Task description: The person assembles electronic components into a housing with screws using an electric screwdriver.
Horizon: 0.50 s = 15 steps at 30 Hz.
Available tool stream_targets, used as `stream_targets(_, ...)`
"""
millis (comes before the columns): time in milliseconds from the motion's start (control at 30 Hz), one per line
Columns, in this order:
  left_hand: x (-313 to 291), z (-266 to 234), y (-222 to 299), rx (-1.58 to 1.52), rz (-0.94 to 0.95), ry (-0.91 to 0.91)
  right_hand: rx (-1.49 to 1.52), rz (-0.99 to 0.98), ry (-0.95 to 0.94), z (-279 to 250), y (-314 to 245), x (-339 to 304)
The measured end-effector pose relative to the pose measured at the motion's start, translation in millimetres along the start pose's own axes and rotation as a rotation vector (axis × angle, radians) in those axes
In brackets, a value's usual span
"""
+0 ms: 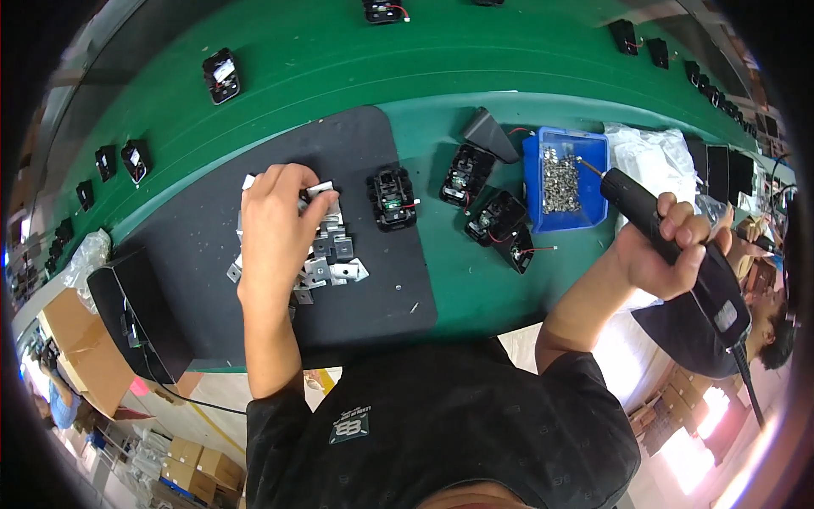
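My left hand (278, 212) is over a pile of small silver metal brackets (320, 248) on the black mat. Its thumb and fingers close around a metal bracket (320, 188), partly hidden by the hand. A black electric screwdriver (634, 200) is gripped in my right hand (666, 250). The bit points up and left, its tip over a blue bin (566, 224) of small metal screws (560, 182). Between my hands, a black plastic housing (392, 198) with a circuit board inside lies at the mat's right edge.
Black housings with wires (468, 174) (496, 216) lie left of the bin, beside a black cover (492, 136). Clear plastic bags (653, 157) sit right of it. More housings (221, 76) rest on the green conveyor (314, 68). A black box (140, 314) stands at left. Another person is at far right.
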State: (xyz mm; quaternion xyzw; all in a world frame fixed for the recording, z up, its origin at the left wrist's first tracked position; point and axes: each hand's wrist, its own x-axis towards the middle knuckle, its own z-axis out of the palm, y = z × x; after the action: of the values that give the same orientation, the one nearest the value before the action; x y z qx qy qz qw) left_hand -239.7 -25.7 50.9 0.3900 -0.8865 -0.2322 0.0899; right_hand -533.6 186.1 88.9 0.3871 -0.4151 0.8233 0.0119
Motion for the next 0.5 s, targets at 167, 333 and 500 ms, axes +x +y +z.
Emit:
stream_targets(167,0.1,-0.1,-0.4,0.007,0.095,-0.008,0.025,0.001,-0.021,3.6,-25.7,-1.3)
stream_targets(333,-14.9,-4.6,1.1,0.084,0.158,0.039,0.108,0.052,-0.087,13.3,-21.9,-2.5)
stream_targets(500,-9.4,4.8,24.2,-0.134,0.172,0.142,0.15,0.036,-0.079,3.6,-27.5,-4.3)
